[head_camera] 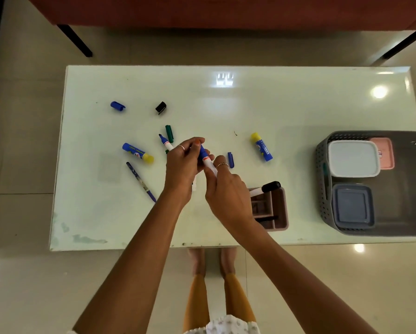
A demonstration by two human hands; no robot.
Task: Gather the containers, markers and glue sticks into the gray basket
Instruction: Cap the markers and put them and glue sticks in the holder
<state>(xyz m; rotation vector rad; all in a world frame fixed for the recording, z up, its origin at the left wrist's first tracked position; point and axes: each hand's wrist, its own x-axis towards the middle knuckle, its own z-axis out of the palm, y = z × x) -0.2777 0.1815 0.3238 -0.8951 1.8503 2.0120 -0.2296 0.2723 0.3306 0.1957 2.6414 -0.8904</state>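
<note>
Both hands meet over the middle of the white table [274, 112]. My right hand [226, 189] grips the white barrel of a blue marker [205, 159], and my left hand [184, 165] pinches its blue cap end. Another blue-tipped marker [166, 142] lies uncapped behind my left hand, beside a green marker [169, 132]. Two blue glue sticks with yellow caps lie on the table, one on the left [137, 153] and one on the right [262, 146]. The gray basket [322, 165] at the right holds a white container [353, 158], a pink container [384, 153] and a blue-gray container [353, 207].
Loose caps lie about: a blue cap [117, 106], a black cap [161, 108], a small blue cap [230, 159]. A blue pen [140, 182] lies at the left. A brown organizer [272, 208] holds a black-capped marker [267, 188]. A sofa stands beyond the table.
</note>
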